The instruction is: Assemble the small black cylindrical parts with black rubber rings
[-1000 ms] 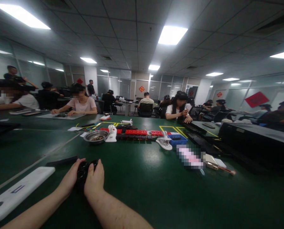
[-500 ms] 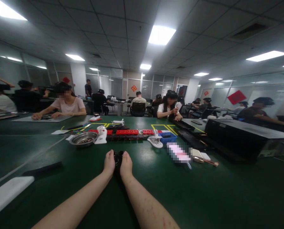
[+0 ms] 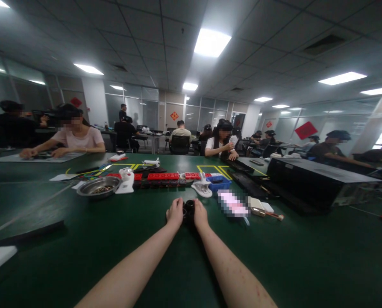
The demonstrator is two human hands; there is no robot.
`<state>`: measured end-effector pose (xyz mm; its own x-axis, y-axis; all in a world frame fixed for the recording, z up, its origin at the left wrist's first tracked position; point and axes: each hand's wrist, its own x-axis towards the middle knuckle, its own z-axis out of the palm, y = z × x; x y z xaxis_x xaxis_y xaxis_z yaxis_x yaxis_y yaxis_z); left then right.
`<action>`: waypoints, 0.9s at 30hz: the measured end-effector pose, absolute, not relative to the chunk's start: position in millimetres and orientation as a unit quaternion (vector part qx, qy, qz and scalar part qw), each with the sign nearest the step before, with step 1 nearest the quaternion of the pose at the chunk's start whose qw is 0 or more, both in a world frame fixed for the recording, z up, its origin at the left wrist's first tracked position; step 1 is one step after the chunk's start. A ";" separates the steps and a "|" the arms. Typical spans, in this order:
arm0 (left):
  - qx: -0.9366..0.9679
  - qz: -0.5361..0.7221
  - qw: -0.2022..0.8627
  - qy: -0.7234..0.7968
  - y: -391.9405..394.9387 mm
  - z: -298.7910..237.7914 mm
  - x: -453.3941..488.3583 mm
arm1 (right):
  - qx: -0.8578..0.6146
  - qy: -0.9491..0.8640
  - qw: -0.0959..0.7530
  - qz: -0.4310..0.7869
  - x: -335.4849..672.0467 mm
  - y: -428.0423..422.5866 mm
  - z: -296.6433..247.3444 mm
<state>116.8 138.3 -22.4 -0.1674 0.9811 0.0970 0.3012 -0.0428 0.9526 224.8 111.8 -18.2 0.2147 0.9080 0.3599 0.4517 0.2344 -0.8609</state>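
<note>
Between my two hands is a small black object with round, ring-like parts (image 3: 189, 209), just above or on the green table; its exact kind is too dark to make out. My left hand (image 3: 175, 212) closes on its left side, and my right hand (image 3: 200, 213) is wrapped against its right side. Most of the fingertips are hidden behind the object. Beyond my hands lie a long strip of red blocks (image 3: 163, 176) and a white clamp-like piece (image 3: 202, 187). A blue tray (image 3: 219, 183) stands right behind that piece.
A metal bowl (image 3: 85, 188) of small parts stands left beside a white stand (image 3: 125, 182). To the right are a blurred pink packet (image 3: 232, 203), a cream box (image 3: 255, 204) and a large black case (image 3: 306, 177). Co-workers sit across the green table (image 3: 114, 239).
The whole view has turned slightly, so most table items appear further left. My hands, still around the black object, have shifted right relative to them.
</note>
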 end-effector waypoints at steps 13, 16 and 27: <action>0.621 0.476 0.348 0.516 158.3 -21.8 61.0 | -0.561 -0.568 0.550 0.246 244.6 124.8 -33.7; 0.672 0.432 0.351 0.487 161.2 -22.0 47.2 | -0.535 -0.614 0.529 0.239 243.3 116.8 -33.7; 0.791 0.311 0.300 0.434 153.5 -21.1 49.9 | -0.531 -0.680 0.474 0.176 236.1 110.2 -30.2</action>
